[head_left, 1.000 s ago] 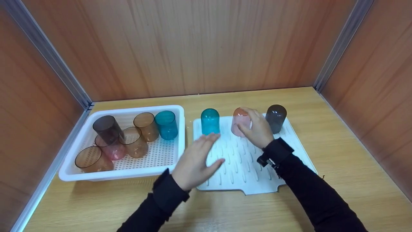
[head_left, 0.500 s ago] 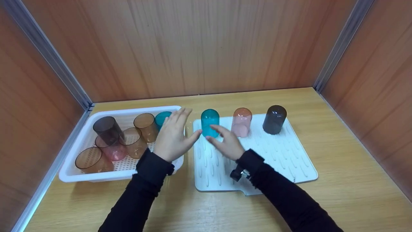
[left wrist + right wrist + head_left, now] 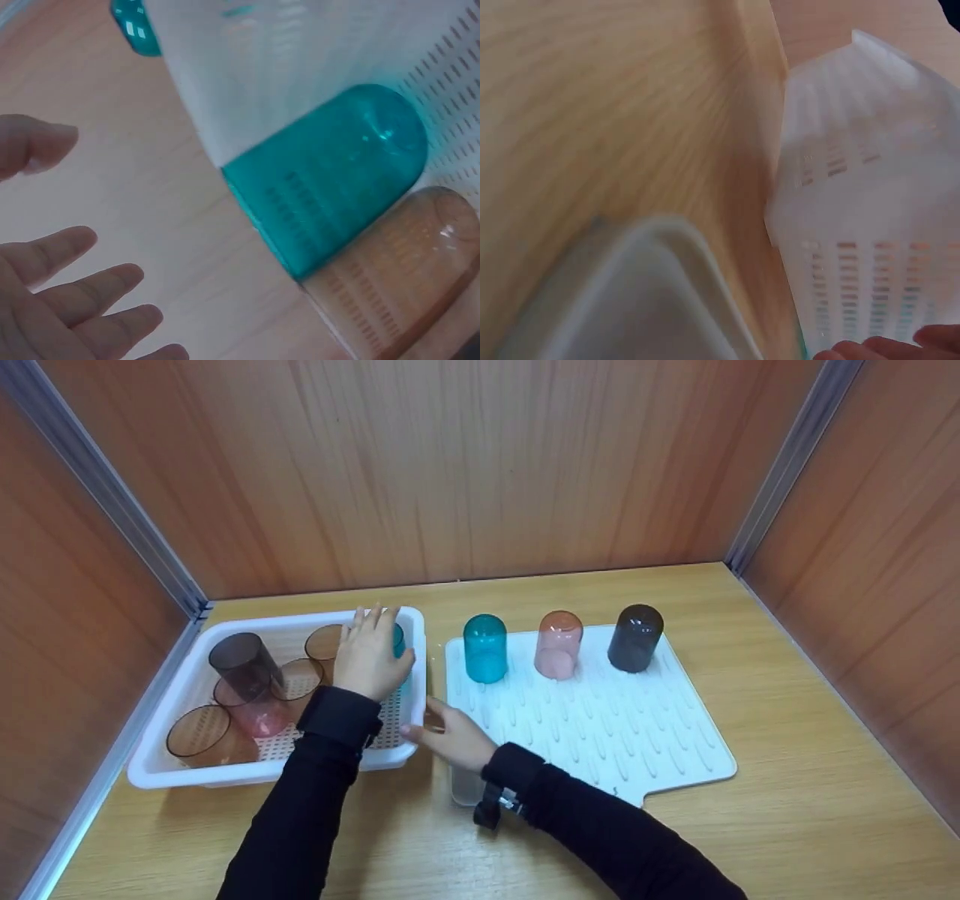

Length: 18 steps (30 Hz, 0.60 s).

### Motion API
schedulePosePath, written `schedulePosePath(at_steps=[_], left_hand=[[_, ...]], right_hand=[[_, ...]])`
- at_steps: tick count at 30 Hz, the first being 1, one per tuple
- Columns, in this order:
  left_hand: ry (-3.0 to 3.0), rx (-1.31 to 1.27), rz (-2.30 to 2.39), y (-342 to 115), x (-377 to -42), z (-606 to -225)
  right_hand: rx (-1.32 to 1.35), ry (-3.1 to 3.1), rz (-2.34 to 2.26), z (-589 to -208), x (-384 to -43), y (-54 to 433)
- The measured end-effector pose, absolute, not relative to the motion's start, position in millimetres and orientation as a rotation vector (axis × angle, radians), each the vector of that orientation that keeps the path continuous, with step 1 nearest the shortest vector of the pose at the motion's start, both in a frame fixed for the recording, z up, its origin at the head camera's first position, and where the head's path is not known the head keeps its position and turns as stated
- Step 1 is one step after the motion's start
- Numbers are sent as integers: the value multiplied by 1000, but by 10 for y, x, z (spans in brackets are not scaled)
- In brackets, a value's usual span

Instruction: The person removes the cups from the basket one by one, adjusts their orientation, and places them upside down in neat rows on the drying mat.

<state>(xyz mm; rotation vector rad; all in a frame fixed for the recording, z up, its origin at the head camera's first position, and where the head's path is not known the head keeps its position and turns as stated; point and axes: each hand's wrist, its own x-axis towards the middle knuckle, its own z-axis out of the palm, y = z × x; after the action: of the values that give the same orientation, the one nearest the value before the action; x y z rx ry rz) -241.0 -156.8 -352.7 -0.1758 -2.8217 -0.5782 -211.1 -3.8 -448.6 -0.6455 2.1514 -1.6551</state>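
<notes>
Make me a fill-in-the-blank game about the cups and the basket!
1. The mat holds ____ cups.
2. Its middle cup stands upside ____.
3. The hand above the basket is the ____ hand.
4. In the head view, the mat is to the ____ of the basket.

Missing words: three; down; left; right.

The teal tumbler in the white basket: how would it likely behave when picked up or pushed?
The teal tumbler is probably stiff, since its wall keeps an even, undented curve. Its glossy surface, showing bright highlights, may be slippery. Its rounded base and curved side suggest it could tip or roll if pushed.
</notes>
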Motion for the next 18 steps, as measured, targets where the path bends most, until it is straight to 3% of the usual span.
schedulePosePath(at_steps=[18], left_hand=[[-3102, -146, -379, -1576, -2626, -3713]], right_hand=[[-631, 1976, -1969, -4632, -1980, -214]])
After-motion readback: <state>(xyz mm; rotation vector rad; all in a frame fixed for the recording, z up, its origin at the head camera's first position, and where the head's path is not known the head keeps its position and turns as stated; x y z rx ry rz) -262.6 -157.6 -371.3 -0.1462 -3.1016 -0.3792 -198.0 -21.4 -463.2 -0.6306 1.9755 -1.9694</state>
